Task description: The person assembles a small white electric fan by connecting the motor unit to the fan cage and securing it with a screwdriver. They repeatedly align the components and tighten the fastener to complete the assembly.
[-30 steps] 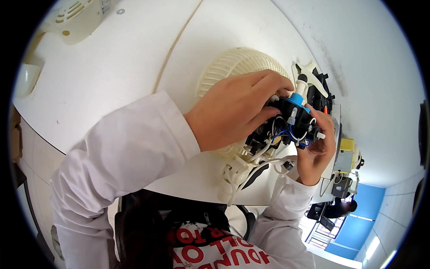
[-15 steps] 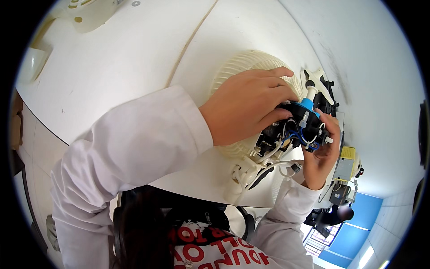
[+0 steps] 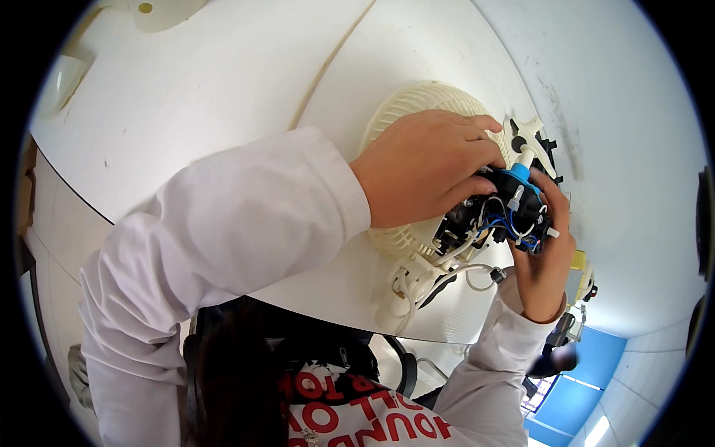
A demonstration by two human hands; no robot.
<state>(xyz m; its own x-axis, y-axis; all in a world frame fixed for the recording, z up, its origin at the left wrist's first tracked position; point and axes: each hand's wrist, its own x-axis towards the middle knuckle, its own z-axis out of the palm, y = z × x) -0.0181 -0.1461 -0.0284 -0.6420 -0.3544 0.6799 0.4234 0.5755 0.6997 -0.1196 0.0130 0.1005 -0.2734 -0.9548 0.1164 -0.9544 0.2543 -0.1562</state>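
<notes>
A black fan motor assembly (image 3: 477,216) with blue and white wires is held between my two hands. A blue collar (image 3: 519,172) with a pale shaft sits at its far end. My left hand (image 3: 428,167) grips it from the left, thumb and fingers at its upper side. My right hand (image 3: 551,249) curls around its right side, and some fingertips are hidden behind it. Underneath lies a cream fan grille (image 3: 395,112), partly covered by my left hand. A cream fan neck piece (image 3: 406,287) with a pale cable lies nearer to me, beside the motor.
Against the wall at the right lie a cream bladed part (image 3: 526,138) and black parts behind it. Cream housings (image 3: 160,11) stand at the far left of the white table (image 3: 223,82). Beyond the right end are yellow equipment (image 3: 577,261) and a person (image 3: 551,361).
My hands and the motor have shifted slightly right in the picture, as the whole view moved a little. My right wrist is turned somewhat more upright. Both hands keep their grip.
</notes>
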